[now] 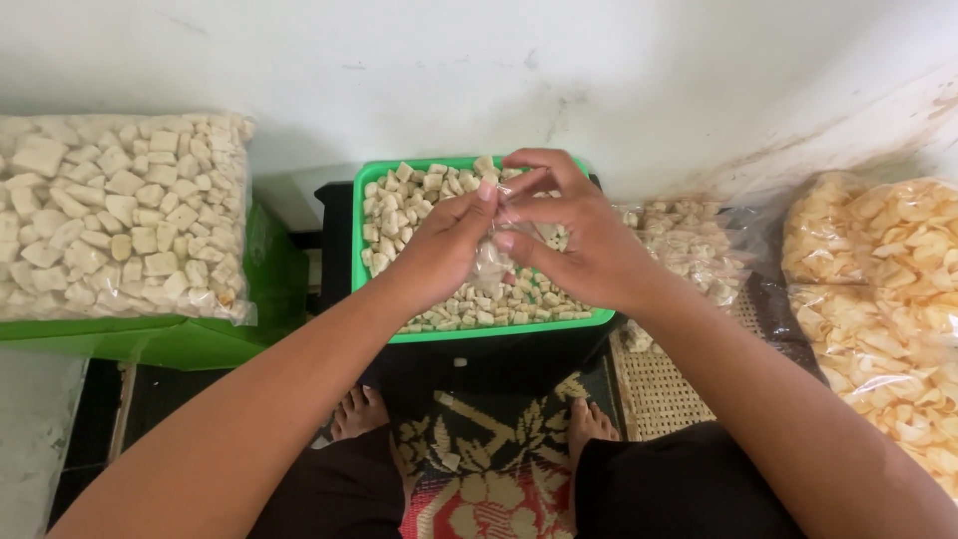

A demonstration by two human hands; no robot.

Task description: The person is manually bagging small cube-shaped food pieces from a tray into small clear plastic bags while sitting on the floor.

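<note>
A green tray (371,178) full of small pale cracker pieces (394,210) stands in front of me on a dark stand. Above it, my left hand (444,250) and my right hand (579,235) meet, both pinching a small clear plastic bag (496,262) between the fingertips. The bag hangs down over the tray's middle and looks thin and crumpled. What it holds is hard to make out. My fingers cover the bag's upper edge.
A big clear sack of pale square crackers (120,215) lies on a green box (200,339) at left. Bags of cracker pieces (689,245) and yellow chips (878,299) lie at right. A white wall (499,70) is behind; my feet rest on a patterned mat (489,479).
</note>
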